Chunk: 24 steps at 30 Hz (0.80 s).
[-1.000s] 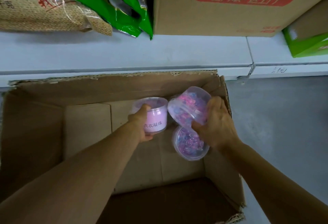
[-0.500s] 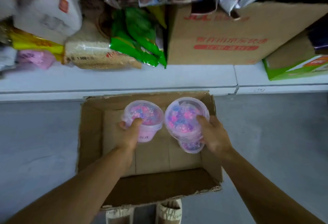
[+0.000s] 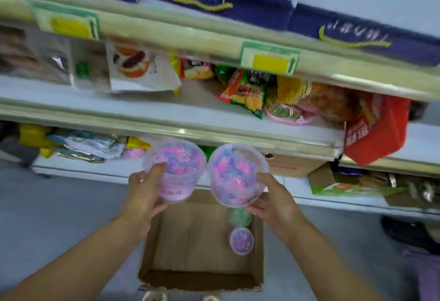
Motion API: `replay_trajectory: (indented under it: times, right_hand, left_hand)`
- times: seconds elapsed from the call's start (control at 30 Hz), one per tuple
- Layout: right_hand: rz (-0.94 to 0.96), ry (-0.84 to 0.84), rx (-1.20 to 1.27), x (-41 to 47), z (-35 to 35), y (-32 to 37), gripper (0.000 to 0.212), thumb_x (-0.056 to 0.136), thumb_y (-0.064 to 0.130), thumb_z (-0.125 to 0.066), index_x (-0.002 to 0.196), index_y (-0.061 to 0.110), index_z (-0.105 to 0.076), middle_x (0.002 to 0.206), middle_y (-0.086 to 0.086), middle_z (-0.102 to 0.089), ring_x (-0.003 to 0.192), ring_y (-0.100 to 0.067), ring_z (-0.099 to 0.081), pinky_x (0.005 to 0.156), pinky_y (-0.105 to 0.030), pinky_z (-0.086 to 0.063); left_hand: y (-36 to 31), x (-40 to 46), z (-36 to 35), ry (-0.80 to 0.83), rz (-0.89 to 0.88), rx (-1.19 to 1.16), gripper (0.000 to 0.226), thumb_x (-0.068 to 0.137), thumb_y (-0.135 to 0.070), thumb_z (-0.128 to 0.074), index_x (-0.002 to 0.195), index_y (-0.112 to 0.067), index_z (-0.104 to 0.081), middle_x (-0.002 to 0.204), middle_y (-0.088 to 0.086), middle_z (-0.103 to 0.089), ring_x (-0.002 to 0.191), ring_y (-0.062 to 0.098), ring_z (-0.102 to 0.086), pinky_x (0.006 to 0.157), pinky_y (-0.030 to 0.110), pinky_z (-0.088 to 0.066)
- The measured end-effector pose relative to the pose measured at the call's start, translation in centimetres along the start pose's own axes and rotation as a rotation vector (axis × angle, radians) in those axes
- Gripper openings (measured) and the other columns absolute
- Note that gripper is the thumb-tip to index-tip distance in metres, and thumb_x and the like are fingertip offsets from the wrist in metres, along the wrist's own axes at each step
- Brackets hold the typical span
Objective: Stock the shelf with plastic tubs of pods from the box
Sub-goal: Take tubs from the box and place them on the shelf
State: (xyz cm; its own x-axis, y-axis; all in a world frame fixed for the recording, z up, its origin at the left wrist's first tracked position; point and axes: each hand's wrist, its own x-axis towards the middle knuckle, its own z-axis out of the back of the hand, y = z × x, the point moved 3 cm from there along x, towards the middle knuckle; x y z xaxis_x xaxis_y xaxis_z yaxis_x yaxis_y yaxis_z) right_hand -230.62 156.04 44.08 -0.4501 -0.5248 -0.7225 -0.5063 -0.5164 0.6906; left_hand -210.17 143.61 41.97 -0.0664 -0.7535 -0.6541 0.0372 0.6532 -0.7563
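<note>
The box (image 3: 202, 241) sits on the floor below both hands, with one tub (image 3: 241, 240) left inside. The left hand (image 3: 145, 196) holds a tub of pods (image 3: 175, 169). The right hand (image 3: 273, 202) holds another tub (image 3: 235, 174) beside it. Past them stands the shelf (image 3: 214, 119), full of snack bags (image 3: 242, 91).

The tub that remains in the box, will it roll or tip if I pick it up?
The tub in the box looks like smooth clear plastic, so probably a little slippery. It seems full of pods, so likely somewhat heavy for its size. Its round wall would probably let it roll if tipped.
</note>
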Motion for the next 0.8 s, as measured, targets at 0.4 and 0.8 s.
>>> replay_trajectory:
  times: [0.4, 0.8]
  right_hand:
    - [0.354, 0.205, 0.047, -18.5, -9.1, 17.8, 0.031, 0.089, 0.035, -0.053, 0.112, 0.015, -0.062, 0.086, -0.012, -0.067, 0.071, -0.028, -0.068, 0.065, -0.034, -0.056]
    - [0.581, 0.401, 0.044, -30.4, -17.6, 30.0, 0.036, 0.089, 0.039, -0.055, 0.114, 0.013, -0.057, 0.101, -0.02, -0.06, 0.087, -0.035, -0.068, 0.082, -0.045, -0.056]
  left_hand:
    - [-23.2, -13.0, 10.1, 0.11, -0.276, -0.115, 0.042, 0.087, -0.048, -0.054, 0.119, -0.023, -0.045, 0.112, 0.014, -0.058, 0.096, 0.03, -0.061, 0.07, 0.035, -0.052]
    - [-38.1, -21.7, 15.0, 0.17, -0.554, -0.156, 0.036, 0.089, -0.045, -0.054, 0.117, -0.026, -0.043, 0.115, 0.01, -0.058, 0.098, 0.028, -0.062, 0.07, 0.036, -0.055]
